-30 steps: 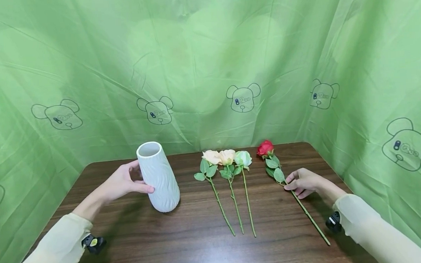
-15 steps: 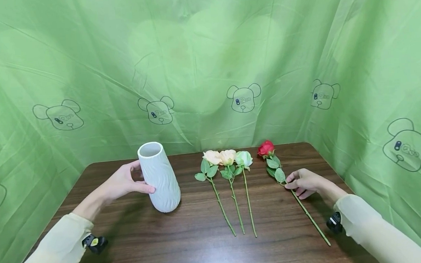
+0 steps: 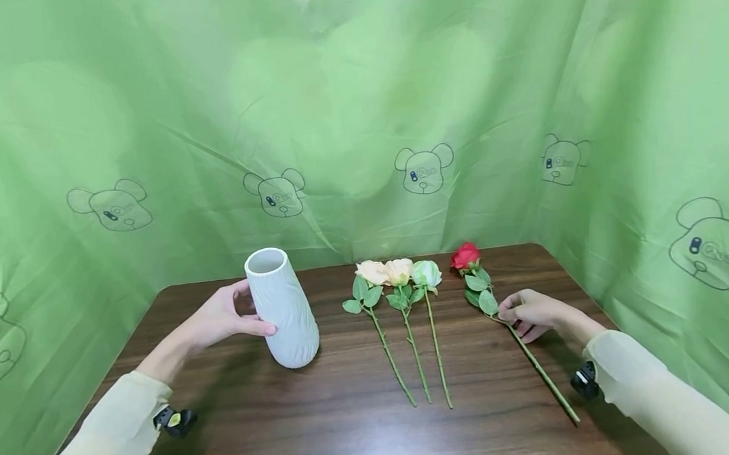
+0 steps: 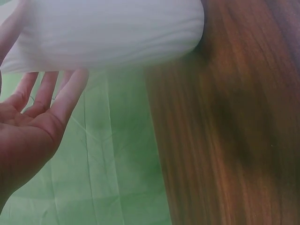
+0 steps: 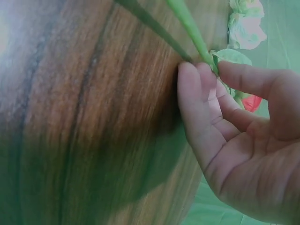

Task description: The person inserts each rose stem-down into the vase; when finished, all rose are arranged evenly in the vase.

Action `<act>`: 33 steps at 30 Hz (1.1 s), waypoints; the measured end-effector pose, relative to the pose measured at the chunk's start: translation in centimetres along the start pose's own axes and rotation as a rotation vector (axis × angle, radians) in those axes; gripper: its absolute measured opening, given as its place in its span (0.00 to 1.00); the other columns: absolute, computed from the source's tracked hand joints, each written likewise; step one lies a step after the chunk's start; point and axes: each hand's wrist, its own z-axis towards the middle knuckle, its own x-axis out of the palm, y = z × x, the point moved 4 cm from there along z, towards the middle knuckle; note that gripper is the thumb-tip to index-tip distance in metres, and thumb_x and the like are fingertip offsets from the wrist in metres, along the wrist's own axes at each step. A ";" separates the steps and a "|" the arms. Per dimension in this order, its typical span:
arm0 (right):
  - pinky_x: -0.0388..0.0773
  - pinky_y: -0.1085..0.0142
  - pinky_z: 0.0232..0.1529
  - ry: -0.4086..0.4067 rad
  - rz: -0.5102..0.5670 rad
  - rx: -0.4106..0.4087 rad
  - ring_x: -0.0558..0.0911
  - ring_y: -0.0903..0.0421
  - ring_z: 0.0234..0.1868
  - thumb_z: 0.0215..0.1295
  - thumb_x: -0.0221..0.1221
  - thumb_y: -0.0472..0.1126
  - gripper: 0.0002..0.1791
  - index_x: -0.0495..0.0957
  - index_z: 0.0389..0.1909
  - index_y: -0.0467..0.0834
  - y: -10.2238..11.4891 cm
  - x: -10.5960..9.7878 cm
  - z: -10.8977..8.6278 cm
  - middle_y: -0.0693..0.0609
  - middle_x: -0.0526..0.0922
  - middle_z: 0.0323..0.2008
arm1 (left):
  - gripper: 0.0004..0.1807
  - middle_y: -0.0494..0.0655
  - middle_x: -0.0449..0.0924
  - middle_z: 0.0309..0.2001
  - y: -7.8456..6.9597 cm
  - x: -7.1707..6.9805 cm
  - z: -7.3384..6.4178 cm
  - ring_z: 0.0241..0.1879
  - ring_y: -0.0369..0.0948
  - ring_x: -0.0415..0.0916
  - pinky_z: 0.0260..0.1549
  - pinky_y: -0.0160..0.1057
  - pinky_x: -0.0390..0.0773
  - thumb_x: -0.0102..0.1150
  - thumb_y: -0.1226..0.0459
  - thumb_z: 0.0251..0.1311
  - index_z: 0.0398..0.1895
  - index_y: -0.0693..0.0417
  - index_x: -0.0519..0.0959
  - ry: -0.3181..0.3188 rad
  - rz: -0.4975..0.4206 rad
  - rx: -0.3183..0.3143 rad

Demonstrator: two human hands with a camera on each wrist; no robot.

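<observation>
A white vase (image 3: 283, 312) with a rippled surface stands at the left of the table in the head view. My left hand (image 3: 231, 318) holds it from the left, thumb across the front, other fingers partly hidden behind. At the right, a red rose (image 3: 465, 255) has its bloom towards the back edge. My right hand (image 3: 530, 313) pinches its green stem (image 3: 545, 376) just below the leaves, thumb against fingertips, as the right wrist view also shows. Two cream roses (image 3: 386, 273) and a pale green-white rose (image 3: 426, 274) lie side by side between the hands.
The dark wooden table (image 3: 324, 419) ends at the back and sides against a green curtain (image 3: 349, 153) printed with bear heads. Small black devices sit at both wrists. The three loose stems point towards the front edge.
The head view has shifted slightly, so everything appears a little further right. My right hand keeps its pinch on the red rose's stem, and my left hand stays on the vase.
</observation>
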 end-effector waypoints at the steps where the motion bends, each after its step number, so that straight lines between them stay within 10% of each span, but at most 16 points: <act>1: 0.85 0.59 0.29 0.004 0.007 0.002 0.78 0.52 0.27 0.72 0.57 0.37 0.13 0.73 0.50 0.33 0.0 0.1 -0.1 0.45 0.75 0.33 | 0.44 0.55 0.80 0.56 0.0 0.0 0.0 0.57 0.51 0.79 0.53 0.42 0.82 0.83 0.66 0.44 0.67 0.55 0.70 -0.003 0.007 -0.002; 33: 0.86 0.54 0.43 0.182 0.249 -0.106 0.84 0.51 0.37 0.69 0.59 0.32 0.31 0.56 0.66 0.25 2.9 -0.9 -1.4 0.43 0.81 0.41 | 0.43 0.54 0.81 0.54 -0.1 0.2 -0.1 0.55 0.49 0.81 0.51 0.41 0.82 0.83 0.66 0.44 0.66 0.56 0.70 0.006 0.037 0.057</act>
